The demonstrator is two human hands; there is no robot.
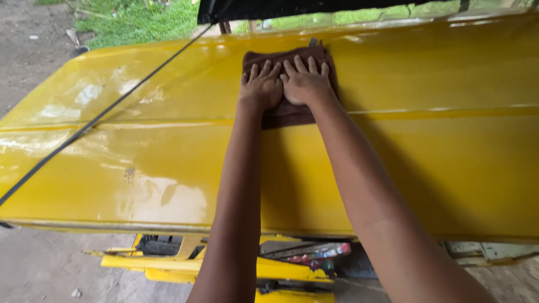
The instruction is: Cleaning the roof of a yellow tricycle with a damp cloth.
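Both my hands, left (261, 88) and right (303, 84), press flat, fingers spread, on the brown cloth (289, 112) atop the yellow panel (426, 168); wiping's underway, and I'd next slide it with even pressure.

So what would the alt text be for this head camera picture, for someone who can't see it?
Seen from above, a person's left hand and right hand press side by side, fingers spread, on a dark brown cloth lying flat on a glossy yellow panel. A thin black cord crosses the panel's left side; grass and bare ground lie beyond.
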